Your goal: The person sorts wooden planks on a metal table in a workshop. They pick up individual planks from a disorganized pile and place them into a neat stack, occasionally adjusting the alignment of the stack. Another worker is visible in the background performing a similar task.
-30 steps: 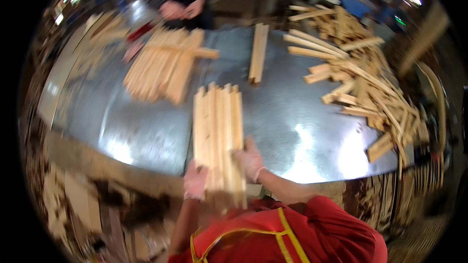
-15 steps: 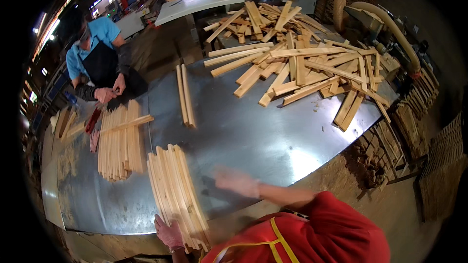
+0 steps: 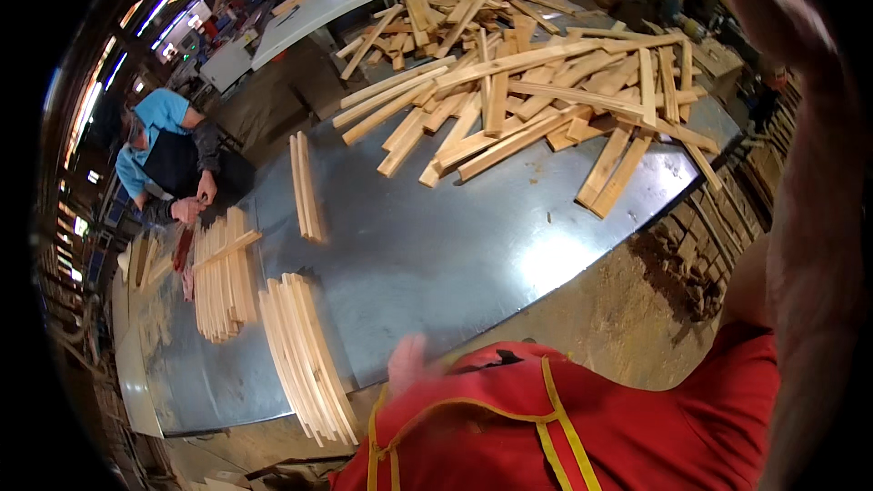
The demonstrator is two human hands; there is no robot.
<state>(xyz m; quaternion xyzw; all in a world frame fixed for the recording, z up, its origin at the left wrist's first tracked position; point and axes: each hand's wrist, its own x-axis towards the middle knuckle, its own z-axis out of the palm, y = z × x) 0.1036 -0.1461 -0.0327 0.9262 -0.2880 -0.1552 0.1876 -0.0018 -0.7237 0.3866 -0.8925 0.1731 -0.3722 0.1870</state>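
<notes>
Pale, straight-edged wood: a cross-topped bundle (image 3: pixel 224 286), the row of slats (image 3: pixel 305 355) jutting past the front edge, a strip pair (image 3: pixel 306 186), a jumbled heap (image 3: pixel 546 91). Left hand (image 3: pixel 406 362) blurred near the row, right hand (image 3: pixel 780 18) raised; I cannot tell either's grip. Glossy metal tabletop (image 3: pixel 414 255) stretches between row and heap.

The blurred left grip (image 3: pixel 406 364) is near side-by-side wooden strips (image 3: pixel 305 359) on the metal-topped desk (image 3: pixel 409 255). The right grip (image 3: pixel 780 18) is raised close to the camera.

Glossy metal tabletop (image 3: pixel 436 259), smooth wooden strips (image 3: pixel 305 359), matt cloth apron (image 3: pixel 482 455)
</notes>
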